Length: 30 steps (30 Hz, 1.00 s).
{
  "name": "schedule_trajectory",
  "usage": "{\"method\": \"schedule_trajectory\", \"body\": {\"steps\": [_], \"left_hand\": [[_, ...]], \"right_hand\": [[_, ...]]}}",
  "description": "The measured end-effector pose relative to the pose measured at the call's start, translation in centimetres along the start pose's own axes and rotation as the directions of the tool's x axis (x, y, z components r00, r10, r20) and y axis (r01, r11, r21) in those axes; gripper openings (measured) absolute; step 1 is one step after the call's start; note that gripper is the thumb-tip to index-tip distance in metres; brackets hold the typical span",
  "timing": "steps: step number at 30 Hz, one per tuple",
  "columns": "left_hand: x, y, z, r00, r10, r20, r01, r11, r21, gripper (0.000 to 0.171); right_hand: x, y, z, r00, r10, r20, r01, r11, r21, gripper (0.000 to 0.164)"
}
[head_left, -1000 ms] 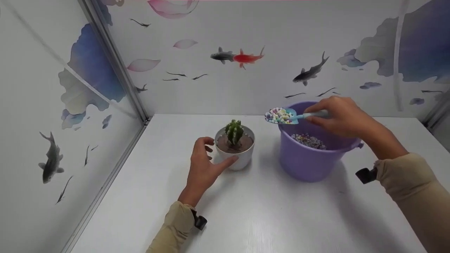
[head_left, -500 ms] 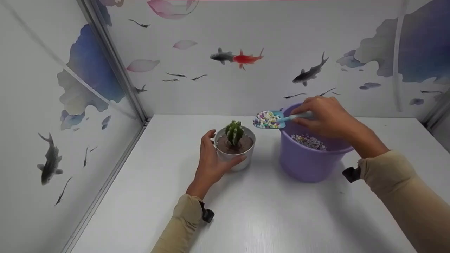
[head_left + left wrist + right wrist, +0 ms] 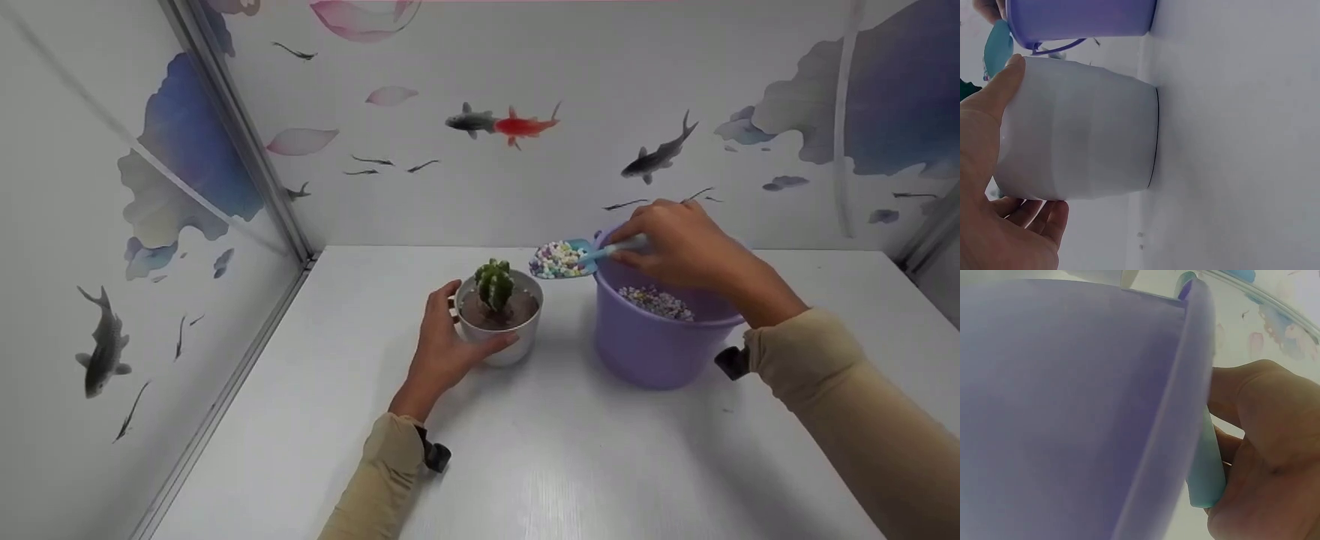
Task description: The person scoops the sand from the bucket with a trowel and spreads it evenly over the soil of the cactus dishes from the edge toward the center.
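Observation:
My left hand (image 3: pixel 442 349) holds a small white flowerpot (image 3: pixel 521 337) around its side, thumb at the front and fingers on the left. In the left wrist view the thumb lies at the rim of the pot (image 3: pixel 1084 129). A green cactus (image 3: pixel 494 285) stands upright in brown soil (image 3: pixel 480 313) in the pot. My right hand (image 3: pixel 682 244) pinches the handle of a light blue garden trowel (image 3: pixel 622 246), above the purple bucket (image 3: pixel 649 352). The trowel's blade carries a heap of multicoloured pebbles (image 3: pixel 556 259), just left of the bucket's rim and apart from the pot.
More small pebbles (image 3: pixel 656 302) lie inside the bucket, right of the pot. Both stand on a white table (image 3: pixel 525 450). Panels printed with fish (image 3: pixel 525 126) close off the back and left, with a metal post (image 3: pixel 240 135) at the left corner.
My right hand has carried the loaded trowel left and slightly down, past the bucket's rim towards the pot. My left hand has moved in and taken hold of the pot.

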<state>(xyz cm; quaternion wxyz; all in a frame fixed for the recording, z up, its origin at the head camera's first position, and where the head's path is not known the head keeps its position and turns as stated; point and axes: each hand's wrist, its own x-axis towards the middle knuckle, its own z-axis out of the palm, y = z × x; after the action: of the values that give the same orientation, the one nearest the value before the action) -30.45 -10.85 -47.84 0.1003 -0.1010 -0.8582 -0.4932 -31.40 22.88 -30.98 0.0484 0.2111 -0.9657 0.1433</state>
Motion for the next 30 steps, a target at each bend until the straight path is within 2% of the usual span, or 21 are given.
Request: {"method": "schedule_trajectory", "body": {"steps": [4,19,30], "left_hand": [[0.0,-0.2,-0.1,1.0,0.006,0.006,-0.006,1.0,-0.012,0.12],[0.2,-0.3,-0.5,0.997,0.04,0.066,-0.038,0.998,-0.043,0.118],[0.1,-0.3,-0.5,0.997,0.006,0.082,-0.004,1.0,-0.03,0.124]], "right_hand": [[0.4,-0.6,0.1,1.0,0.007,0.012,-0.006,1.0,-0.011,0.025],[0.8,-1.5,0.2,0.998,-0.054,-0.015,0.053,0.996,-0.066,0.025],[0.9,-2.2,0.0,0.999,-0.052,-0.012,0.051,0.996,-0.079,0.025]]}}
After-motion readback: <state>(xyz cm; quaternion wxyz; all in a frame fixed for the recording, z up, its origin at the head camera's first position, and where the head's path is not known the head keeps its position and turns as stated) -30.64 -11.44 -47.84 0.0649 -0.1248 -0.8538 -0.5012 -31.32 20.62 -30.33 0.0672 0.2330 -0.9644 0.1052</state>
